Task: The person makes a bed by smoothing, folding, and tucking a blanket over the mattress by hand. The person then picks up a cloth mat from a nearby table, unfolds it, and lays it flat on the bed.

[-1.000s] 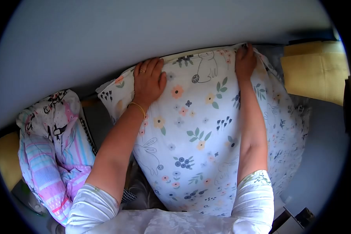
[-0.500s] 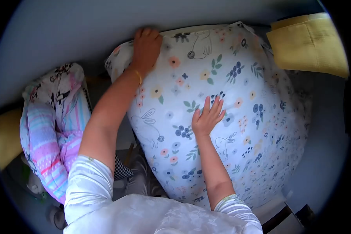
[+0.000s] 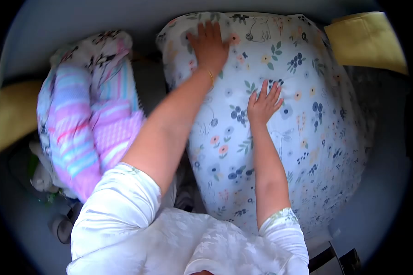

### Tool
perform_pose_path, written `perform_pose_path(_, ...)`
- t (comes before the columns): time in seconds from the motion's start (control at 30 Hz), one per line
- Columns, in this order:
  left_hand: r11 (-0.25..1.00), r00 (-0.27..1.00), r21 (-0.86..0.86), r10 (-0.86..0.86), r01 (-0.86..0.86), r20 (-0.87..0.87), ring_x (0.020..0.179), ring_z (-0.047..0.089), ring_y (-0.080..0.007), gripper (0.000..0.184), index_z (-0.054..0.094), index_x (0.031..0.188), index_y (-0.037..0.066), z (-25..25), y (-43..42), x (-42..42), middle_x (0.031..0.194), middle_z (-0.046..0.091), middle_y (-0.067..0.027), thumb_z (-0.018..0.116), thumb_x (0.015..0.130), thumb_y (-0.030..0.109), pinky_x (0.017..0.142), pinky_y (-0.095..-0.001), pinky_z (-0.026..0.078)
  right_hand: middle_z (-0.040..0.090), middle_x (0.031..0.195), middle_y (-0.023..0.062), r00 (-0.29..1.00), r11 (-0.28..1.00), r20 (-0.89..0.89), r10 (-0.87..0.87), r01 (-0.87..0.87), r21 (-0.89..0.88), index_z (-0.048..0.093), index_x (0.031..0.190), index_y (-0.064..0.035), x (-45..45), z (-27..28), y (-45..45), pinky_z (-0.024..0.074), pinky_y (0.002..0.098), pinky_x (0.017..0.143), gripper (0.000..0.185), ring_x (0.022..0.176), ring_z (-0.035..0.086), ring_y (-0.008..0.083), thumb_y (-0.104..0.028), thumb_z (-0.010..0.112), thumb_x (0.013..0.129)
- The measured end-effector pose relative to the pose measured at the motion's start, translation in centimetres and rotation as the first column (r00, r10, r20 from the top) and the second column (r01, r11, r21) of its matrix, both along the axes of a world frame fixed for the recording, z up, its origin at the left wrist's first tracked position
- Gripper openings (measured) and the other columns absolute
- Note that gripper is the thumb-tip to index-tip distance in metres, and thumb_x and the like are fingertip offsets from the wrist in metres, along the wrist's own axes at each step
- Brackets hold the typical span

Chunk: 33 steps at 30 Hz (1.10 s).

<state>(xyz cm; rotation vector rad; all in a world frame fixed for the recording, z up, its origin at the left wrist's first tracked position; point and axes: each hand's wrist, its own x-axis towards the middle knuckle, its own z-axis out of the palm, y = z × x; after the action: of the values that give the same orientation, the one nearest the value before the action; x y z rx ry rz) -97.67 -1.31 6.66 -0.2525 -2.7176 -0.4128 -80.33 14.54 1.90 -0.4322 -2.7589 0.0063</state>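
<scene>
A white sheet (image 3: pixel 307 123) printed with flowers, leaves and outlined rabbits covers a broad mattress-like shape in front of me. My left hand (image 3: pixel 210 48) lies on the cloth near its far left corner, slightly blurred, with the fingers spread and a thin yellow band at the wrist. Flat on the middle of the sheet, my right hand (image 3: pixel 264 104) rests with its fingers apart. Neither hand grips anything. Under both palms the fabric looks mostly smooth, and what lies beneath it is hidden.
To the left is a pile of folded bedding (image 3: pixel 73 123) in pink, purple and blue stripes. A yellow cloth or panel (image 3: pixel 367 43) hangs at the far right, and another yellow piece (image 3: pixel 13 112) is at the far left. A grey wall (image 3: pixel 147 20) runs behind the sheet.
My left hand has come off the sheet's far edge onto its top surface, its fingers opening. My right hand stays on about the same printed spot. The camera view has shifted.
</scene>
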Motion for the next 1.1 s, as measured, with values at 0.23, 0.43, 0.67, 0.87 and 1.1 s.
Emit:
perform_pose_path(0.23,0.96,0.846,0.094,-0.277,0.264,0.456,0.138,0.011,-0.0358,0.065,0.034,0.139,0.014,-1.0,-4.3,33.4,0.148,0.02,-0.012,0.055,0.083,0.04,0.098,-0.0693,0.017,0.023,0.146,0.0199,0.913,0.988,0.386,0.131,-0.089,-0.125,0.037,0.139,-0.0178,15.0,4.7,-5.8,0.0135,0.0568,0.106,0.06,0.136,0.017,0.0361,-0.045,0.049,0.086)
perform_pose_path(0.43,0.472,0.157,0.186,-0.597,0.862,0.787,0.13,0.032,-0.0354,0.061,0.043,0.131,0.013,-2.7,-21.0,54.7,0.145,0.026,-0.0122,0.064,0.075,0.022,0.095,-0.054,0.038,0.016,0.149,0.0157,0.364,0.972,0.903,0.226,-0.022,-0.234,0.041,0.136,-0.0222,59.8,7.1,-16.0,0.0203,0.0625,0.102,0.07,0.138,0.013,0.0342,-0.05,0.061,0.075)
perform_pose_path(0.67,0.834,0.187,0.07,-0.204,0.547,0.961,0.114,0.046,-0.0401,0.052,0.049,0.124,0.004,2.6,-33.1,72.1,0.126,0.045,-0.0255,0.057,0.083,0.035,0.096,-0.0427,0.039,0.062,0.108,0.0173,0.439,0.284,0.89,-0.122,0.875,-0.392,0.062,0.106,0.0017,106.1,6.8,-20.5,0.0449,0.0381,0.084,0.043,0.1,0.057,0.03,-0.034,0.056,0.084)
perform_pose_path(0.87,0.554,0.168,0.089,-0.397,0.828,0.902,0.12,0.046,-0.0342,0.056,0.046,0.127,-0.002,8.9,-26.8,73.7,0.127,0.049,-0.0225,0.061,0.082,0.029,0.101,-0.0374,0.036,0.056,0.082,0.0008,0.1,-0.666,0.872,-0.479,0.606,-0.435,0.056,0.113,-0.0133,119.8,11.5,-30.1,0.0397,0.0295,0.048,0.038,0.061,0.052,0.0121,-0.041,0.052,0.086)
perform_pose_path(1.1,0.53,0.174,0.095,-0.435,0.843,0.884,0.115,0.051,-0.0327,0.046,0.052,0.122,0.001,4.6,-21.2,75.6,0.12,0.056,-0.0169,0.054,0.087,0.031,0.097,-0.0366,0.039,0.061,0.081,0.0039,0.579,-0.51,0.6,-0.552,0.335,-0.792,0.062,0.1,-0.0084,123.3,2.2,-50.1,0.0451,0.0377,0.054,0.033,0.063,0.054,0.0188,-0.037,0.052,0.088)
